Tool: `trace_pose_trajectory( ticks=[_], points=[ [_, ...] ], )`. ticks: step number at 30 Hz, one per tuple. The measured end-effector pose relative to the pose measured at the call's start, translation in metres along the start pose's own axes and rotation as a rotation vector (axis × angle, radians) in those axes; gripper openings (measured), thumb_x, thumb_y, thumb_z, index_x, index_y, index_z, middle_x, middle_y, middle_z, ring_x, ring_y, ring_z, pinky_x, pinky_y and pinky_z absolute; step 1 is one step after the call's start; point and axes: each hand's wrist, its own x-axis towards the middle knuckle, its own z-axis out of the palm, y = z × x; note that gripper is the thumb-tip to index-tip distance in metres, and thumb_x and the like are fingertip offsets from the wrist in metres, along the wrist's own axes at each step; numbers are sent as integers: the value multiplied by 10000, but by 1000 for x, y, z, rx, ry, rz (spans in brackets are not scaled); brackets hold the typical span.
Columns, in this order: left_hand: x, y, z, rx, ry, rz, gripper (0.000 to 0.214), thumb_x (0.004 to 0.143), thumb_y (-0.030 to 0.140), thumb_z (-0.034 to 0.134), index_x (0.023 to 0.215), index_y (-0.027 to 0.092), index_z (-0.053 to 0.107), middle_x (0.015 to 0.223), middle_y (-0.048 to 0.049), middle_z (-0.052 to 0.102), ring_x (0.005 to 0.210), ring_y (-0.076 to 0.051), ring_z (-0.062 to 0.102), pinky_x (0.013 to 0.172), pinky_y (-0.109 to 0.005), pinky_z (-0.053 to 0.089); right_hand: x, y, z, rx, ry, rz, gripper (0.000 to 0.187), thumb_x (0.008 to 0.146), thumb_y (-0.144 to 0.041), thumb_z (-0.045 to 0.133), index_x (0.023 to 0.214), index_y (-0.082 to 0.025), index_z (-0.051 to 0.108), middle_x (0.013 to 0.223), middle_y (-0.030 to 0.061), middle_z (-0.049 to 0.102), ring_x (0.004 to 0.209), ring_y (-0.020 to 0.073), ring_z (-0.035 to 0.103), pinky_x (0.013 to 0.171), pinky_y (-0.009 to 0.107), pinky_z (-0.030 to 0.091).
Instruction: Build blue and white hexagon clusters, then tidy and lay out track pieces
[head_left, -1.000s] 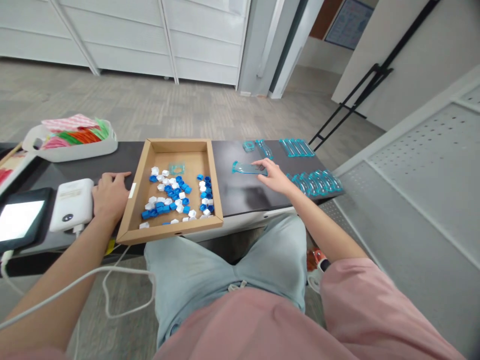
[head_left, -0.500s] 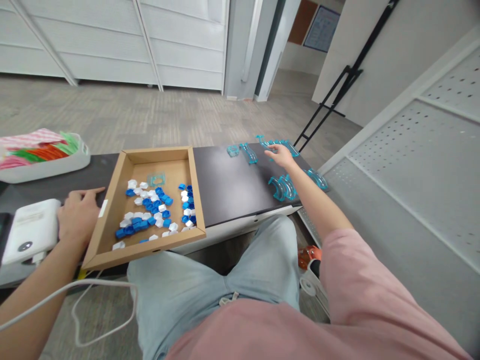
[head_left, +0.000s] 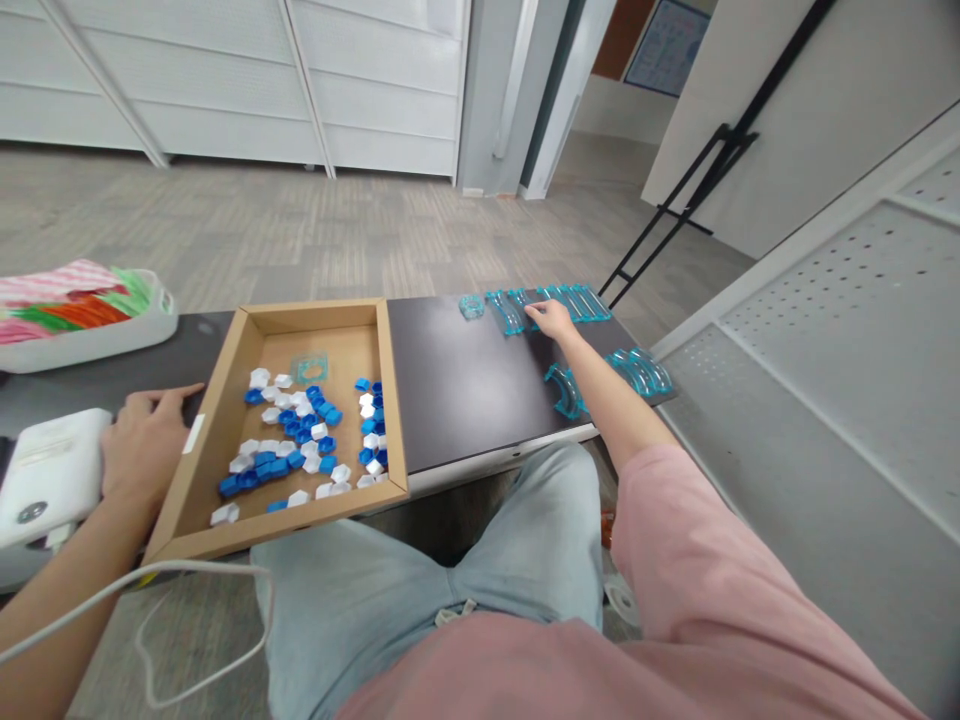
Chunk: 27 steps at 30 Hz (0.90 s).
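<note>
My right hand [head_left: 551, 318] is at the far side of the dark tabletop, fingers pinched on the near part of a clear, teal-edged curved track piece [head_left: 519, 297]. That piece lies beside a similar curved piece [head_left: 503, 312] on its left; a row of straight teal-edged pieces [head_left: 581, 302] is on its right. My left hand [head_left: 148, 440] rests on the table between a white device and the cardboard tray [head_left: 399, 420], index finger stretched toward the tray's side, holding nothing visible. Blue and white hexagonal pieces [head_left: 304, 428] lie loose in the tray with a teal-edged square piece [head_left: 310, 369].
More curved pieces stand at right, a single one [head_left: 566, 390] and a group [head_left: 641, 372]. A small teal piece [head_left: 471, 306] lies near the back edge. At left are a white basket [head_left: 90, 345] of colourful items, the white device [head_left: 52, 465] and a cable [head_left: 187, 566].
My right hand has moved slightly left and lower with the curved track piece, which now sits alongside the neighbouring curved piece. My left hand stays by the tray. The camera view has shifted slightly.
</note>
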Motion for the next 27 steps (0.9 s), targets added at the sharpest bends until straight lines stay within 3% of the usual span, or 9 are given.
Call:
trace_pose_trajectory(
  ticks=[7,12,16,19,22,27],
  points=[
    [2,0,-2,-10,-11,15,945,1049,664,350,1748,54,530,1639,-363,510,1618,-531,484,1331,-750,442,4,-2,5,-21,-62,-125,381,1185,-291,634,1420,-177,913,1482,125,867,1470,318,788,1280,399,579],
    [-1,4,-3,-7,-13,-3,988,1026,722,364,1743,66,540,1636,-349,506,1618,-525,488,1350,-721,435,0,-7,11,-49,-66,-206,404,1182,-321,636,1441,-158,899,1537,176,821,1555,291,702,1384,394,484],
    [-3,6,-4,-5,-15,-16,951,1042,681,301,1754,93,526,1646,-325,496,1648,-503,463,1369,-701,416,-10,-10,13,-115,12,-262,541,1188,-409,622,1673,-205,749,1740,182,657,1613,355,627,1395,509,486],
    [-3,6,-4,1,-17,-8,927,1042,631,306,1767,91,507,1642,-331,492,1642,-511,467,1352,-712,428,-21,-14,10,-223,-39,-346,580,1178,-433,656,1735,-273,690,1787,150,622,1632,393,582,1369,571,497],
    [-3,5,-4,-9,-16,3,918,1041,617,324,1760,79,513,1639,-350,498,1636,-521,465,1343,-730,431,-29,-17,4,-313,-107,-337,560,1200,-408,603,1740,-282,682,1732,153,685,1623,408,573,1353,599,487],
    [-1,1,-1,-4,-3,24,947,1023,630,328,1750,54,522,1626,-370,500,1618,-553,471,1317,-760,448,-34,-13,-9,-370,-110,-240,599,1220,-385,517,1797,-261,615,1738,153,692,1652,397,546,1362,581,469]
  ],
)
